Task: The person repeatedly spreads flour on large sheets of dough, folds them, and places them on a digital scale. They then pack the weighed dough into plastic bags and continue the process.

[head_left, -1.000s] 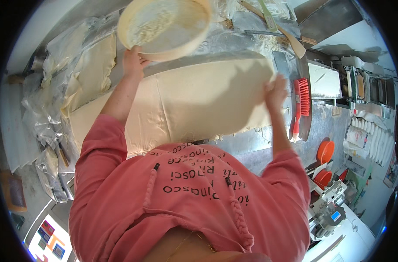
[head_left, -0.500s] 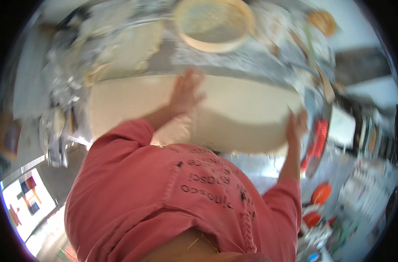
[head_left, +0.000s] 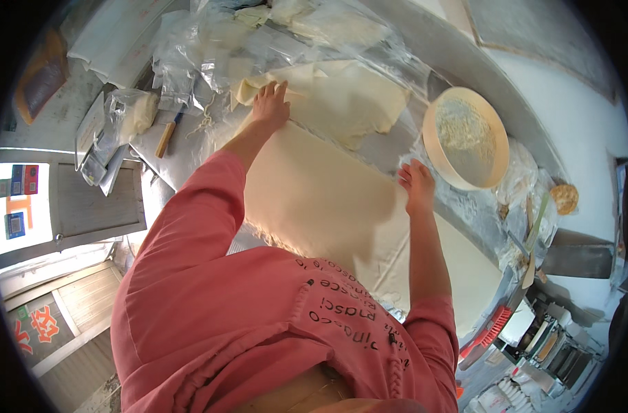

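A long, smooth, pale dough sheet stretches across the work table in front of me. Beyond it lies a second, rough-edged dough sheet, its left corner folded over on itself. My left hand rests at that folded corner, fingers stretched out; whether they touch the dough or hover just above it is hard to tell. At the far edge of the long sheet is my right hand, its fingers apart and nothing in them.
A round tub of flour stands at the far right. Clear plastic bags cover the far left. A wooden-handled tool lies on the left, near a bagged pale lump. A red brush lies at the right end.
The view has swung left. My left hand has gone from the middle of the long sheet to the far sheet's corner. My right hand has left the right end for the far edge.
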### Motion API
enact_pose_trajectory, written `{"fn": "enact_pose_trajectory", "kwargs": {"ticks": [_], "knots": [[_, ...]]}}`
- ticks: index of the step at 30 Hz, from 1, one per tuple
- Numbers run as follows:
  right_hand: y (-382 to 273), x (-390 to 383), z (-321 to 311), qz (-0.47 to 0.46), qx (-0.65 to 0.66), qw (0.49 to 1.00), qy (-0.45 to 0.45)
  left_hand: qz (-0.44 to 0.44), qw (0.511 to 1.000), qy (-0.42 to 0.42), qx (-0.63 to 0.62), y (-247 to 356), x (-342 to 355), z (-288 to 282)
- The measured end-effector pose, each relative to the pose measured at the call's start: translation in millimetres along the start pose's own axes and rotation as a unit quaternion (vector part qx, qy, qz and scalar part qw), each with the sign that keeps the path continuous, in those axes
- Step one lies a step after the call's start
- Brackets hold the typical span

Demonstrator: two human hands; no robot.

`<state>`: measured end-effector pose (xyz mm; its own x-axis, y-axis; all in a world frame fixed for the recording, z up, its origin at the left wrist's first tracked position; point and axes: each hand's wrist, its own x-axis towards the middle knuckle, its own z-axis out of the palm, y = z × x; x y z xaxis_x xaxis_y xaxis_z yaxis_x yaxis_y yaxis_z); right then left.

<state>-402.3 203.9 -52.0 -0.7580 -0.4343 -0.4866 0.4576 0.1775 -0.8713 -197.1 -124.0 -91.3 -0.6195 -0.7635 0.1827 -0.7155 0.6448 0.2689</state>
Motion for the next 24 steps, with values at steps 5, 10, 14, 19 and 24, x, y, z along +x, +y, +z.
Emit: {"fn": "enact_pose_trajectory", "kwargs": {"ticks": [5,10,14,19,24], "knots": [[-9,44,130,0.210,0.046,0.973,0.084,0.085,0.982,-0.139,0.092,-38,48,-22],[27,99,179,0.114,-0.228,0.965,0.059,0.237,0.963,-0.122,-0.037,-81,81,-3],[27,121,173,-0.156,-0.520,0.818,0.192,0.030,0.979,-0.113,-0.168,-84,146,-27],[-73,53,153,-0.186,-0.029,0.978,0.092,-0.024,0.949,0.007,-0.314,-95,192,-110],[-124,-91,118,-0.187,0.041,0.974,0.125,-0.086,0.803,-0.187,-0.559,-94,132,-183]]}}
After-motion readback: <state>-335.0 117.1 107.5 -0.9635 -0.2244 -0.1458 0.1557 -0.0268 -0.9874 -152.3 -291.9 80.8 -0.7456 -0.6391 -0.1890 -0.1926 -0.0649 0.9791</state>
